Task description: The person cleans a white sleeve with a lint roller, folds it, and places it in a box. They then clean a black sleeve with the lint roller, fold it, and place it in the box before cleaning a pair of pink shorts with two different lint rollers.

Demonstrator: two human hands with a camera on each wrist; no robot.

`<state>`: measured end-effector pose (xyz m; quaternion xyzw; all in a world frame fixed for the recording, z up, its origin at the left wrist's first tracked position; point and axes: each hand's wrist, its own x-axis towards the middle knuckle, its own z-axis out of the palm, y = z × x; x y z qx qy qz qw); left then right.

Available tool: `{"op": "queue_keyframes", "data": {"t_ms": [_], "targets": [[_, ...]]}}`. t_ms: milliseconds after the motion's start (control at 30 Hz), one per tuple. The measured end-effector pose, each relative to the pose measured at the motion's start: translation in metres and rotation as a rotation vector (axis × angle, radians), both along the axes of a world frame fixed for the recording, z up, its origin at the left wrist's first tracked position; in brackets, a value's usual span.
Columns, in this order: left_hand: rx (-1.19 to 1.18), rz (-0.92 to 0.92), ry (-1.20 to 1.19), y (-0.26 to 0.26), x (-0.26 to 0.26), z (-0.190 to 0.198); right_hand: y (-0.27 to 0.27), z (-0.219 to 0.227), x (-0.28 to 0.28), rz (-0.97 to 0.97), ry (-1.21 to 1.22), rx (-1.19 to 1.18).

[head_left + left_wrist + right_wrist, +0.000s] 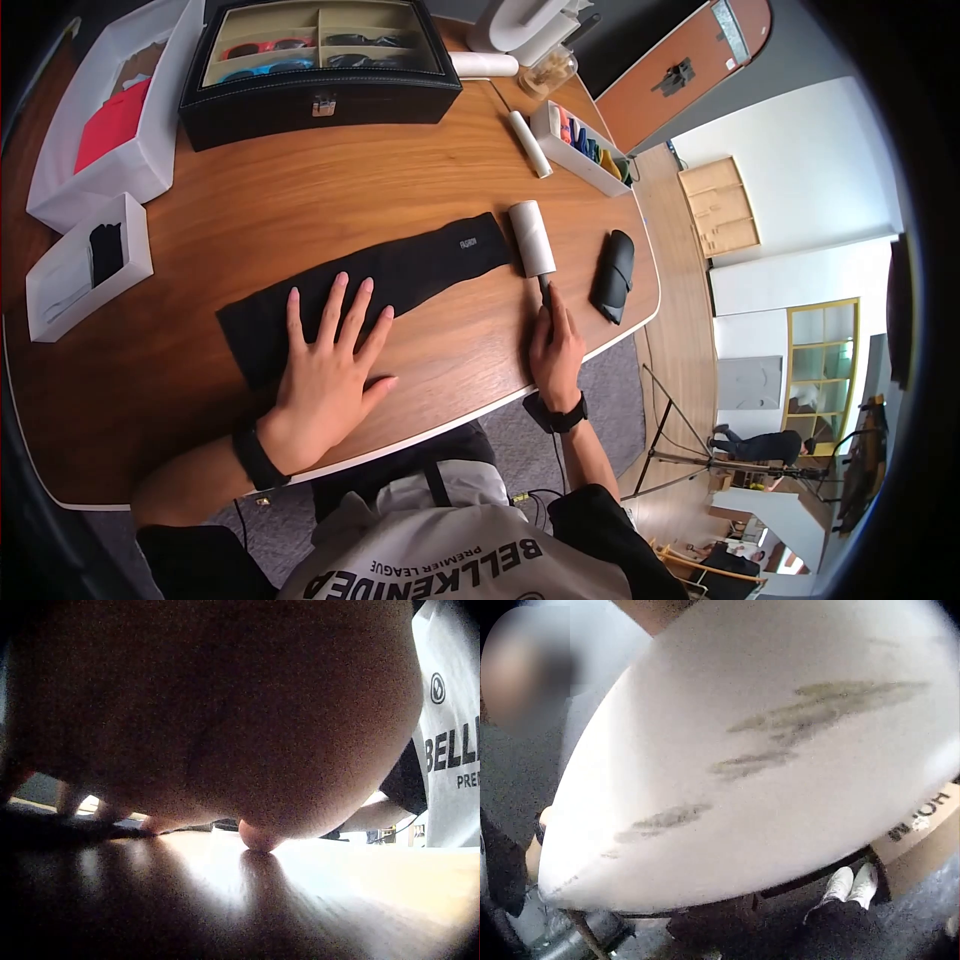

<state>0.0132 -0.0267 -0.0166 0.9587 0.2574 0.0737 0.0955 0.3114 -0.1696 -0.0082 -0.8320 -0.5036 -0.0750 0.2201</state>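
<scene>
A black fabric sleeve (pixel 430 262) with small pale lettering at its far end lies flat across the wooden table (pixel 420 180). My left hand (pixel 330 385) rests on its near part, fingers straight and spread, the thumb out over bare wood. In the left wrist view the dark underside of that hand (pixel 225 720) fills the top, with the thumb tip touching the tabletop. My right hand (pixel 557 350) grips the handle of a white lint roller (pixel 532 240), index finger stretched along it. The roller's head lies just right of the sleeve's lettered end. The right wrist view shows neither roller nor fingers.
A black folded case (pixel 613 277) lies near the right edge. Behind stand a sunglasses box (pixel 400 110), white bins (pixel 160 150) (pixel 135 255), a white tray of rolled cloths (pixel 585 160) and a spare white roll (pixel 530 145). A smeared pale surface (pixel 667 855) fills the right wrist view.
</scene>
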Motion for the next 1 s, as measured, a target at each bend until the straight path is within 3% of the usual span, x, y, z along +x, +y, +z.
{"op": "queue_keyframes", "data": {"t_ms": [133,267,433,533,600,833,1000], "targets": [[0.009,0.007,-0.004,0.000,-0.001,-0.001,-0.006,-0.010,-0.004,0.085,0.061,0.115],[0.010,0.004,-0.009,-0.001,-0.001,-0.001,-0.009,-0.011,-0.041,0.174,0.130,0.082],[0.002,0.005,-0.008,-0.001,0.000,-0.002,0.000,-0.010,-0.082,0.423,0.068,0.071],[-0.001,0.010,-0.003,-0.001,0.000,-0.001,0.000,-0.010,-0.078,0.413,0.083,0.052],[0.000,0.009,-0.005,-0.001,0.000,-0.001,-0.001,-0.011,-0.063,0.291,0.135,0.038],[0.000,0.009,-0.004,-0.001,0.000,-0.002,0.005,-0.013,0.005,0.128,0.033,0.072],[0.005,0.009,-0.003,-0.001,0.000,-0.001,-0.002,-0.015,-0.007,0.132,0.028,0.127]]}}
